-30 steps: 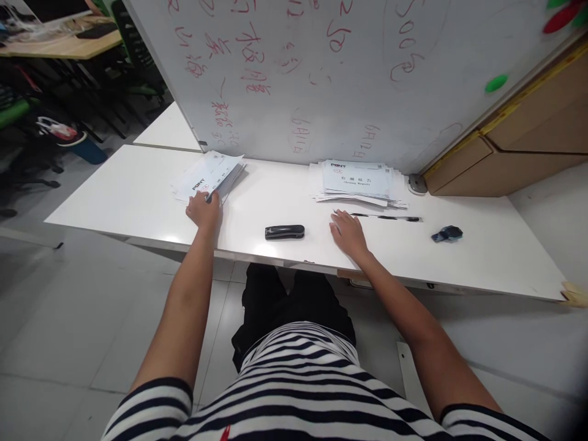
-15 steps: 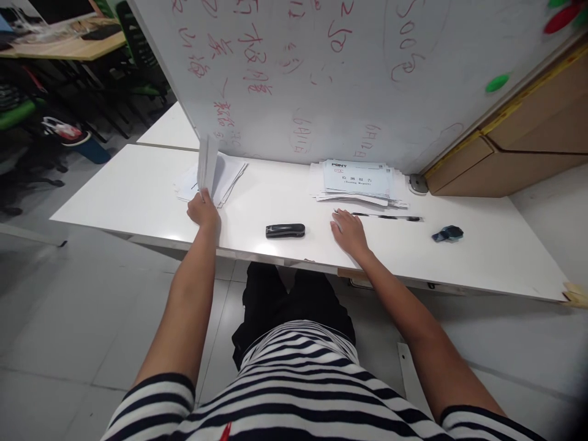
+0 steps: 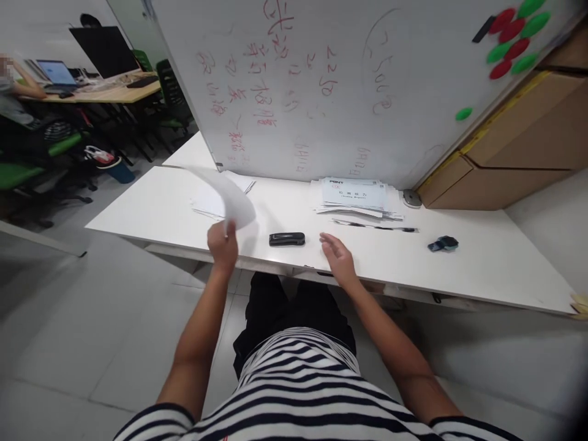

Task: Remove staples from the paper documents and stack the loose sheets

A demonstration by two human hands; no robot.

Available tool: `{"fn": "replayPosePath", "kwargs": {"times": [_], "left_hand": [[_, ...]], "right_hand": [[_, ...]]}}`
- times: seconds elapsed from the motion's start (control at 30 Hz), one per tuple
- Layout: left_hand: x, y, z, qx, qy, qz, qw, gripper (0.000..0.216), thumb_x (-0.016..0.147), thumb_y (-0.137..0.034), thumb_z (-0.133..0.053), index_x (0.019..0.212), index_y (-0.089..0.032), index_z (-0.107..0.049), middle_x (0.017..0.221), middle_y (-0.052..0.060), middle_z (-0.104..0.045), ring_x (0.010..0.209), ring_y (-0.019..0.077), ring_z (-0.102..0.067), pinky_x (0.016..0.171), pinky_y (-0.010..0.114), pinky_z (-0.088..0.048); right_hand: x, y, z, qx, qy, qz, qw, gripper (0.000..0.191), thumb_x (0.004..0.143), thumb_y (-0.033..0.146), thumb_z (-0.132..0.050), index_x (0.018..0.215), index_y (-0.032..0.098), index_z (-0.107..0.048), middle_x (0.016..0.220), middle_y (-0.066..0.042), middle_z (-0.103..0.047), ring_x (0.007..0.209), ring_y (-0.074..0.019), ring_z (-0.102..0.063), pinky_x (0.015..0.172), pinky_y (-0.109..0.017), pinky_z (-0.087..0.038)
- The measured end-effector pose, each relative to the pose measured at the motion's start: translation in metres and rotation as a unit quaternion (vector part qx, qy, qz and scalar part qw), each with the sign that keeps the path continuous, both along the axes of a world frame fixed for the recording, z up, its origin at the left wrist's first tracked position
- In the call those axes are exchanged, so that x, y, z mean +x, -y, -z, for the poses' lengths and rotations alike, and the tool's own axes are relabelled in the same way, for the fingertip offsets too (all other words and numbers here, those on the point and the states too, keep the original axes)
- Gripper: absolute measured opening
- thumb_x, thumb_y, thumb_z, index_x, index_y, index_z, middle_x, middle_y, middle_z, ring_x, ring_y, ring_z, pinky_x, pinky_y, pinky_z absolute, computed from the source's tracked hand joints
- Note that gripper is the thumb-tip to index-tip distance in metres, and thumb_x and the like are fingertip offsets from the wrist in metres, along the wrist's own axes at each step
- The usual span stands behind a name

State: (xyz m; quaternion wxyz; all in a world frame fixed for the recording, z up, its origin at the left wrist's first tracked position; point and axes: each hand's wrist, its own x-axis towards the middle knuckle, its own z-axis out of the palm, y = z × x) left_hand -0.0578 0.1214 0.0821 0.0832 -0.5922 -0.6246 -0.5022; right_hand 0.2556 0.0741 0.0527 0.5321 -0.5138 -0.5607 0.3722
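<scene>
My left hand is closed on the near edge of some white paper, which bends and blurs as it is lifted off the desk. Whether it is one sheet or several I cannot tell. Under and behind it lie more loose papers. A black stapler rests on the desk between my hands. To its right, my right hand hovers near the front edge with fingers stretched out, holding nothing. Beyond that hand is a stack of printed reports with a pale blue cover on top.
A whiteboard with red writing stands along the back of the white desk. A thin black-and-white strip and a dark watch-like item lie on the right. Cardboard boxes stand at back right. Another person sits far left.
My left hand has moved right and nearer with the paper, which now curves over. My right hand has drawn back from the strip towards the stapler. The view has shifted.
</scene>
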Motion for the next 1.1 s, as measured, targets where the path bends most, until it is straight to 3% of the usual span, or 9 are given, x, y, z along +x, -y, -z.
{"fn": "replayPosePath", "kwargs": {"times": [0.07, 0.17, 0.23, 0.37, 0.5, 0.6, 0.77, 0.93, 1.1], "left_hand": [[0.031, 0.038, -0.005, 0.016, -0.099, 0.132, 0.986, 0.027, 0.091, -0.037, -0.051, 0.09, -0.016, -0.069, 0.092, 0.011, -0.072, 0.089, 0.021, -0.064, 0.089, 0.038, -0.042], [0.075, 0.078, 0.0, -0.038, -0.14, 0.277, 0.95, 0.018, 0.09, -0.03, -0.055, 0.098, -0.023, -0.069, 0.103, 0.006, -0.073, 0.093, 0.019, -0.065, 0.091, 0.038, -0.042], [0.096, 0.092, 0.011, -0.103, -0.106, 0.329, 0.933, 0.021, 0.092, -0.03, -0.051, 0.103, -0.025, -0.069, 0.108, 0.004, -0.072, 0.097, 0.0188, -0.065, 0.088, 0.037, -0.044], [0.119, 0.101, 0.031, -0.246, -0.019, 0.384, 0.89, 0.027, 0.092, -0.037, -0.048, 0.107, -0.031, -0.07, 0.114, 0.004, -0.069, 0.107, 0.0226, -0.063, 0.092, 0.04, -0.045], [0.128, 0.102, 0.034, -0.318, 0.055, 0.382, 0.866, 0.032, 0.093, -0.043, -0.044, 0.109, -0.03, -0.069, 0.111, 0.004, -0.07, 0.105, 0.0238, -0.062, 0.093, 0.039, -0.046], [0.127, 0.101, 0.032, -0.334, 0.048, 0.336, 0.879, 0.035, 0.093, -0.044, -0.041, 0.101, -0.027, -0.07, 0.101, 0.005, -0.071, 0.094, 0.0223, -0.064, 0.085, 0.036, -0.048], [0.119, 0.099, 0.033, -0.335, 0.018, 0.274, 0.901, 0.041, 0.095, -0.046, -0.036, 0.087, -0.022, -0.069, 0.084, 0.004, -0.069, 0.079, 0.0203, -0.064, 0.074, 0.032, -0.048], [0.116, 0.097, 0.034, -0.291, -0.017, 0.283, 0.914, 0.034, 0.094, -0.043, -0.041, 0.106, -0.026, -0.068, 0.111, 0.008, -0.068, 0.106, 0.0237, -0.062, 0.093, 0.037, -0.046], [0.124, 0.09, 0.036, -0.3, -0.056, 0.339, 0.89, 0.033, 0.091, -0.039, -0.048, 0.119, -0.031, -0.064, 0.131, 0.005, -0.059, 0.125, 0.0258, -0.051, 0.107, 0.046, -0.037]], "right_hand": [[-0.023, 0.028, -0.011, -0.024, -0.133, -0.096, 0.986, 0.053, 0.088, 0.044, -0.057, 0.137, 0.029, -0.044, 0.138, -0.009, -0.053, 0.121, -0.0243, -0.055, 0.099, -0.044, -0.046], [-0.045, 0.058, -0.014, -0.065, -0.248, -0.133, 0.957, 0.069, 0.085, 0.043, -0.062, 0.145, 0.035, -0.028, 0.145, -0.008, -0.045, 0.125, -0.024, -0.051, 0.101, -0.044, -0.046], [-0.051, 0.069, -0.006, -0.097, -0.278, -0.102, 0.95, 0.069, 0.082, 0.045, -0.064, 0.143, 0.034, -0.032, 0.141, -0.008, -0.049, 0.124, -0.0239, -0.053, 0.1, -0.044, -0.047], [-0.047, 0.077, 0.017, -0.15, -0.293, -0.013, 0.944, 0.044, 0.081, 0.05, -0.062, 0.119, 0.028, -0.056, 0.124, -0.005, -0.063, 0.116, -0.0237, -0.058, 0.093, -0.039, -0.052], [-0.032, 0.083, 0.032, -0.203, -0.299, 0.032, 0.932, 0.04, 0.077, 0.056, -0.062, 0.098, 0.022, -0.064, 0.101, -0.005, -0.071, 0.091, -0.0223, -0.068, 0.078, -0.036, -0.058], [-0.022, 0.089, 0.039, -0.236, -0.276, 0.039, 0.931, 0.041, 0.073, 0.058, -0.065, 0.08, 0.018, -0.064, 0.077, -0.004, -0.07, 0.072, -0.0198, -0.069, 0.067, -0.034, -0.059], [-0.016, 0.092, 0.049, -0.252, -0.262, 0.036, 0.931, 0.04, 0.073, 0.057, -0.067, 0.071, 0.017, -0.061, 0.065, -0.003, -0.068, 0.06, -0.0174, -0.067, 0.055, -0.028, -0.054], [-0.018, 0.091, 0.057, -0.226, -0.237, 0.061, 0.943, 0.039, 0.074, 0.055, -0.068, 0.066, 0.017, -0.06, 0.06, -0.003, -0.067, 0.053, -0.0145, -0.062, 0.052, -0.026, -0.05], [-0.022, 0.088, 0.058, -0.227, -0.225, 0.077, 0.944, 0.04, 0.074, 0.056, -0.067, 0.064, 0.018, -0.059, 0.056, -0.002, -0.065, 0.048, -0.0119, -0.057, 0.047, -0.023, -0.044]]}}
